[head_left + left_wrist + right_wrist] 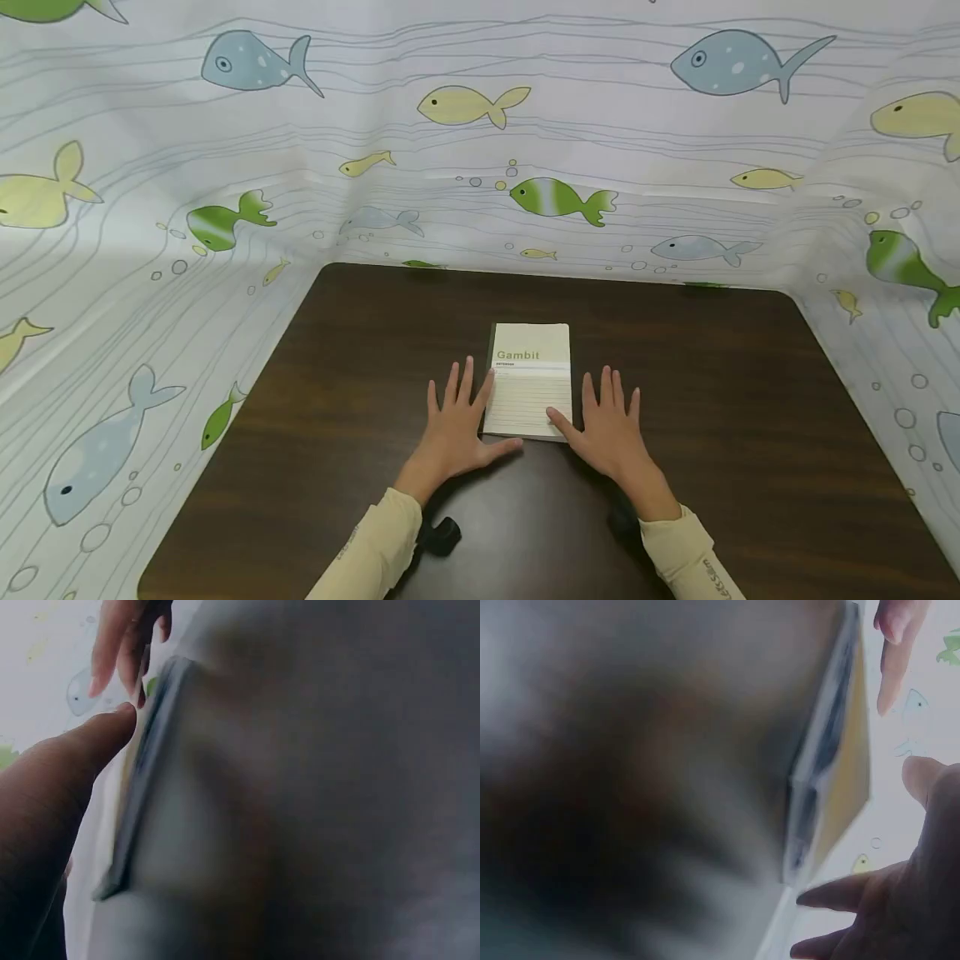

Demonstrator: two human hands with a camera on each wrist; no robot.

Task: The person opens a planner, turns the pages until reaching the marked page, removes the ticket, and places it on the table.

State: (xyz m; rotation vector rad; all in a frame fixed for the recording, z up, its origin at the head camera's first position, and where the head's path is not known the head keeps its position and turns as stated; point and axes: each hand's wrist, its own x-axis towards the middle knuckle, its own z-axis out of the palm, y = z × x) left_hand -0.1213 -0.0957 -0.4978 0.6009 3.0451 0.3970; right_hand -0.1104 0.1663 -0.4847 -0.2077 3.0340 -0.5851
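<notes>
A cream notebook (531,396) with "Gambit" printed on its cover and a dark spine lies closed on the dark wooden table (697,367). My left hand (456,429), fingers spread, hovers by its lower left corner, the index fingertip overlapping the spine edge. At the lower right is my right hand (611,429), also spread, its thumb over the cover's corner. Neither hand holds anything. The left wrist view catches the notebook's edge (146,776) beside the left thumb (86,750). From the right wrist, the notebook (847,765) appears edge-on beside the right hand (922,877).
A white sheet (480,150) printed with fish stands around the table's back and sides. Black wrist-camera mounts (441,537) hang below both wrists, near the cream sleeves (371,546). Much of both wrist views is blurred.
</notes>
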